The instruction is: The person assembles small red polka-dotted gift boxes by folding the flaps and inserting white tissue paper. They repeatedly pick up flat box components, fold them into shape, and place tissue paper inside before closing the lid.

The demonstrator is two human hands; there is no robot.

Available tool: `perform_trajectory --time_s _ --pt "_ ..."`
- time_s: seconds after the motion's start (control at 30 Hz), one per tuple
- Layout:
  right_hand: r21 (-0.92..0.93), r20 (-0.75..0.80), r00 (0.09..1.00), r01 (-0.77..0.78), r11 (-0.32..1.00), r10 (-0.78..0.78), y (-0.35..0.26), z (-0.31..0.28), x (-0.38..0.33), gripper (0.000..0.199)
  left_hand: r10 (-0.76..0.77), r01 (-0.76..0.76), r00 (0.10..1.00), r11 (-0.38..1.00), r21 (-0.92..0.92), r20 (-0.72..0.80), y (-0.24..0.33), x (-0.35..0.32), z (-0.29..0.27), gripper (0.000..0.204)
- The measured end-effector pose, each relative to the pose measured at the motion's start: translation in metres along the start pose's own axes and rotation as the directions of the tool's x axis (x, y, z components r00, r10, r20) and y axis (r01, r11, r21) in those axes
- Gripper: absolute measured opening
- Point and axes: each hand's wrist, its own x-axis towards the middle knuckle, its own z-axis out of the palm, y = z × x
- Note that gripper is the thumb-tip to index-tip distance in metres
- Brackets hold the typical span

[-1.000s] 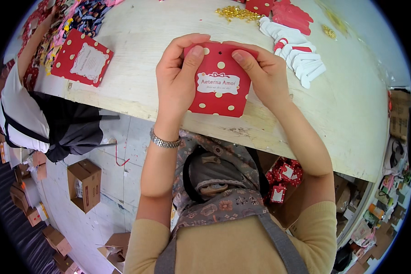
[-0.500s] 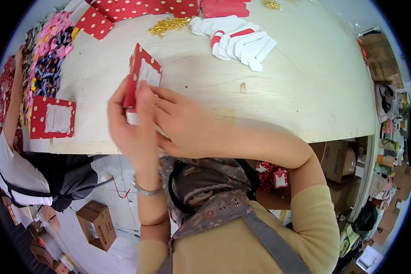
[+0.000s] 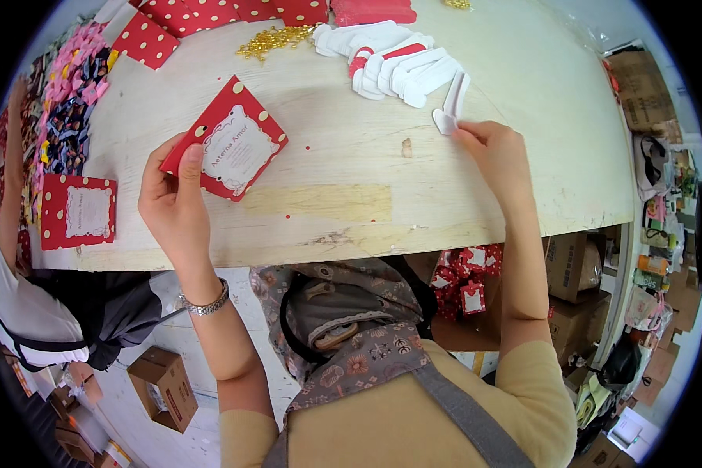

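Observation:
My left hand (image 3: 175, 214) grips a red, cream-dotted folded card (image 3: 261, 140) by its left corner, thumb on the front and fingers behind. The card is tilted above the table, and a white scalloped panel faces up on it. At the right, my right hand (image 3: 498, 160) pinches the near end of a white paper strip (image 3: 455, 95) between thumb and fingers. That strip lies beside a fanned pile of white strips (image 3: 394, 66), some showing red. A second red dotted card (image 3: 56, 222) rests at the table's left edge.
The pale wooden table (image 3: 327, 203) carries gold beads or small fittings (image 3: 277, 40), red dotted cards (image 3: 199, 12) and a red stack (image 3: 373, 11) at the back. Pink and dark bows (image 3: 64, 109) cover the left side. Another person's sleeve (image 3: 35, 300) is at far left; cartons (image 3: 164, 390) stand below.
My hands have moved apart. The left hand has turned the card so its panel faces up; the right hand has let go of it, gone right and taken hold of a white strip.

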Motion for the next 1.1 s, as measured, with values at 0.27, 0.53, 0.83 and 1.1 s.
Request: perform_trajectory --time_s 0.27,0.53,0.83,1.1 --pt "0.642 -0.51 0.855 0.306 0.703 0.093 -0.059 0.001 -0.017 0.014 0.152 -0.153 0.988 0.986 -0.068 -0.013 -0.002 0.004 0.008 0.017" --pt "0.892 0.363 0.886 -0.24 0.383 -0.29 -0.178 0.087 -0.009 0.018 0.119 -0.12 0.993 0.985 -0.121 -0.016 0.004 0.007 0.009 0.015" --pt "0.882 0.364 0.864 -0.2 0.426 -0.347 -0.165 0.099 -0.006 0.014 0.294 -0.291 0.955 0.954 0.075 -0.029 -0.005 0.003 0.013 0.015" --pt "-0.131 -0.303 0.603 0.74 0.659 -0.738 -0.115 0.101 0.115 0.013 0.285 -0.286 0.957 0.958 -0.013 -0.063 -0.006 0.004 0.019 0.016"
